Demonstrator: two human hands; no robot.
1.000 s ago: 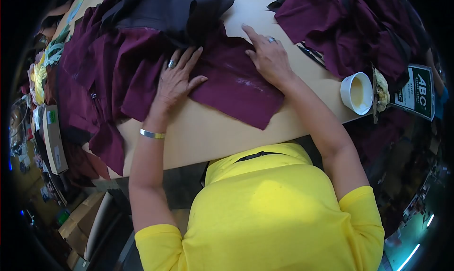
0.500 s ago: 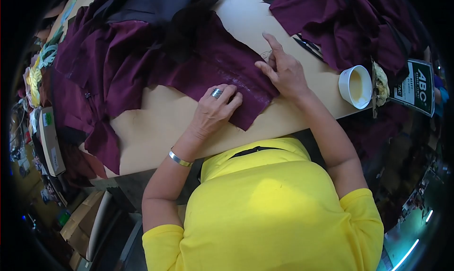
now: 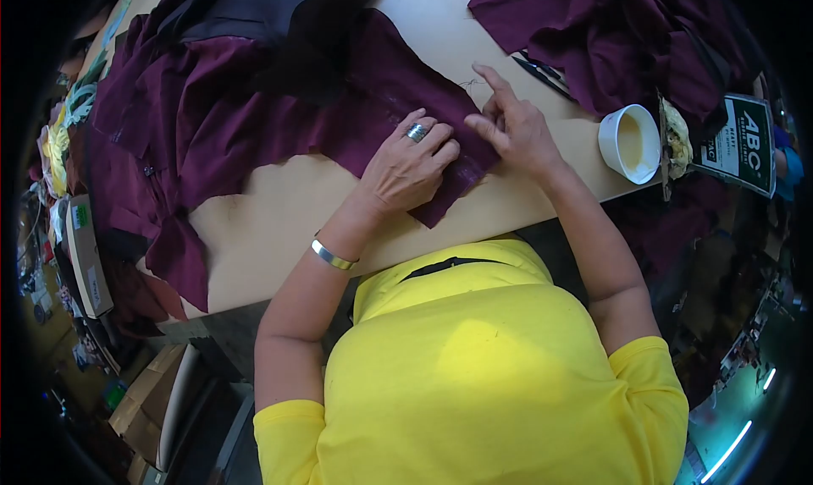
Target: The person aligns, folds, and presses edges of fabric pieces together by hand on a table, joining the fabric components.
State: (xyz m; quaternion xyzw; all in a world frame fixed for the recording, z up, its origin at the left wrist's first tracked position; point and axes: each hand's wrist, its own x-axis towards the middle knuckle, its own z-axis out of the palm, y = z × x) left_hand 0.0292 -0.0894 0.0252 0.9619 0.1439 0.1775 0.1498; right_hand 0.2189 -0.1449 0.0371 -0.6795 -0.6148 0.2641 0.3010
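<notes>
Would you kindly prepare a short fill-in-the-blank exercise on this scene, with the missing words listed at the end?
1. The curled left hand, on the dark maroon cloth, wears a wide, patterned silver ____.
2. The round white bowl stands nearer to the ____ hand.
3. The largest letters on the rectangular green-and-white container read ____.
4. The person's short-sleeved shirt is plain ____.

Missing words: ring; right; ABC; yellow.

Plain maroon cloth (image 3: 377, 66) with whitish smears; right-hand pile (image 3: 584, 45) maroon plus black; draped cloth (image 3: 241, 15) near-black navy; worktop (image 3: 271, 218) pale tan; cup (image 3: 609, 148) white, contents (image 3: 630, 142) cream-yellow; container (image 3: 747, 142) dark green, white lettering; shirt (image 3: 483, 366) bright yellow; bracelet (image 3: 334, 256) silver; ring (image 3: 416, 132) silver.
</notes>
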